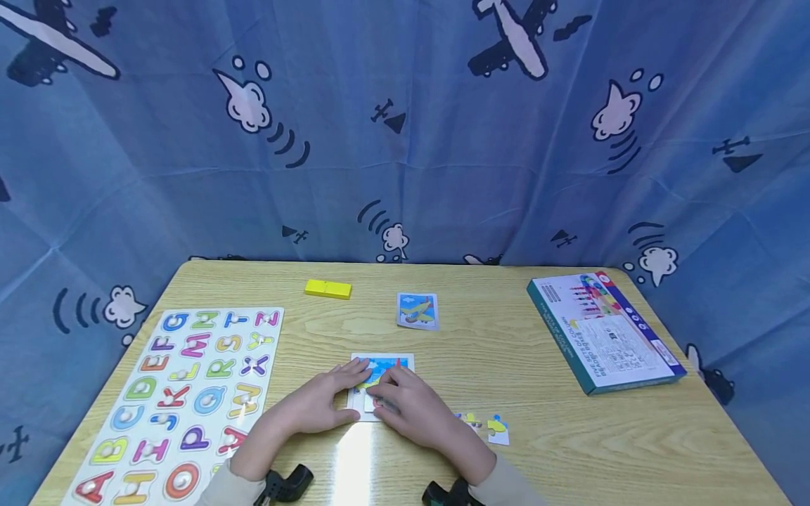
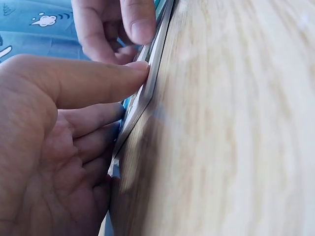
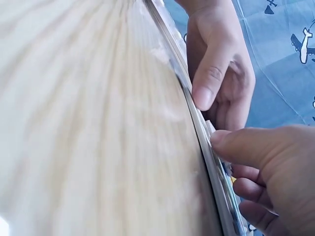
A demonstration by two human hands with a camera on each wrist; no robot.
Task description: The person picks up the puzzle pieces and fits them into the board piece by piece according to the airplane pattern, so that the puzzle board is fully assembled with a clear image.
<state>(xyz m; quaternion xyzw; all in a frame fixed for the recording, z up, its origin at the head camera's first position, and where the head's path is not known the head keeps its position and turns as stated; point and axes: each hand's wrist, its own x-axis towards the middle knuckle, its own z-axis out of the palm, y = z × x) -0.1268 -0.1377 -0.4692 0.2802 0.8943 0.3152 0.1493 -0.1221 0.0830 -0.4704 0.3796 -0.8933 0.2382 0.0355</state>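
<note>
A small jigsaw puzzle board (image 1: pixel 392 356) with a white border and a blue picture lies on the table in the head view. My left hand (image 1: pixel 316 402) rests on its left side, fingers fairly straight, with the thumb at the near edge. Over the lower part of the board, my right hand (image 1: pixel 419 407) pinches a white-edged puzzle piece (image 1: pixel 370 404) between thumb and fingers. The right wrist view shows this piece (image 3: pixel 210 127) tilted up slightly from the board. Loose puzzle pieces (image 1: pixel 498 430) lie right of my right forearm, one partly hidden by it.
A picture card (image 1: pixel 418 311) of a yellow plane lies beyond the board, with a yellow block (image 1: pixel 328 289) to its left. An alphabet board (image 1: pixel 180 393) covers the table's left side. A flat green-edged box (image 1: pixel 604 334) lies at the back right.
</note>
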